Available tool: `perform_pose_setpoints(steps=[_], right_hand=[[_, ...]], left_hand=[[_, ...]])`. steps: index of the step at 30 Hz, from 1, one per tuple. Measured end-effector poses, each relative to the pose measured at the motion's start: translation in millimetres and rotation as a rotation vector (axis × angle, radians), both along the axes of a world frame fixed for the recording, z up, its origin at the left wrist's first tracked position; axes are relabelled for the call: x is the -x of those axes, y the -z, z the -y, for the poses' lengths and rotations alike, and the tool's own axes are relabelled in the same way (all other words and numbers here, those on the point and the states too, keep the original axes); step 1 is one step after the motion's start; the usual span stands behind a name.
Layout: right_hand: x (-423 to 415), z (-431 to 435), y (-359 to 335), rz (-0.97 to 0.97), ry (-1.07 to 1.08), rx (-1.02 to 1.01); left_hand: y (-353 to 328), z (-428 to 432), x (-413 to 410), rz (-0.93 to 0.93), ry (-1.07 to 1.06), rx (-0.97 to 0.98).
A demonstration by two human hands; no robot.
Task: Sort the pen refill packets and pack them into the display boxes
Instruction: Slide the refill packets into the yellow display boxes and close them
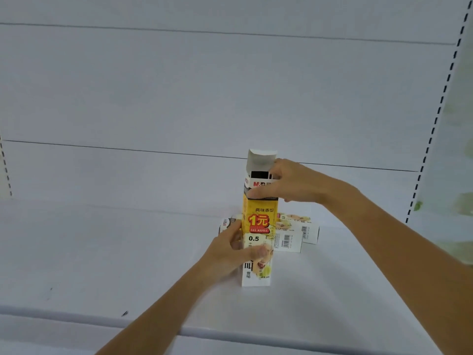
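A tall yellow-and-white display box [258, 221] marked "1元 GEL REFILL 0.5" stands upright on the white shelf [102, 252], its top flap [261, 160] raised. My left hand [230, 249] grips the box's lower half from the left side. My right hand [284, 183] wraps the box's upper part, with fingers at the open mouth where dark refill ends [259, 174] show. Whether a packet is between those fingers cannot be told.
Two or three more white refill boxes [294, 233] lie flat on the shelf just behind the standing box. The shelf's front edge [230, 334] runs across below my arms. A slotted shelf upright [435, 124] rises at the right.
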State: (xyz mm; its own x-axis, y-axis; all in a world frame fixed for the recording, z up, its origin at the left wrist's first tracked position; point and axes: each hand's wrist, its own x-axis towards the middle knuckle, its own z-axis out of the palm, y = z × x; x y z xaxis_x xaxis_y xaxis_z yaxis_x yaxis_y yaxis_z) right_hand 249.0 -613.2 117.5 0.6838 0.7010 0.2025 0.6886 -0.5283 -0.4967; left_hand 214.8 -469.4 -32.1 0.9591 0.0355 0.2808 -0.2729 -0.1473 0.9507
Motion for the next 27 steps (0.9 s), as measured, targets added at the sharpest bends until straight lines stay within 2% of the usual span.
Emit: perform_pose_setpoints(steps=[3,7,13,16,21,27], right_hand=[[-0.3,3.7,1.3,0.010,-0.007,-0.074],[1.5,7.9,8.5,-0.067,-0.058,-0.273],[-0.3,6.4,4.5,-0.107,-0.066,-0.405],[1.4,8.1,1.9,-0.110,-0.054,-0.330],[-0.5,8.9,-0.5,0.018,0.005,-0.168],[6.0,9.2,0.3,-0.053,-0.012,-0.110]], left_hand=[[-1.3,-0.3,-1.1,0.008,0.014,0.005],[-1.3,0.3,-0.6,0.004,0.024,0.014],[-0.6,1.3,-0.6,-0.006,0.032,0.042],[-1.0,1.2,0.1,-0.010,0.027,0.025],[0.7,0.8,1.1,-0.007,0.021,0.015],[-3.5,3.9,2.7,0.013,0.027,0.017]])
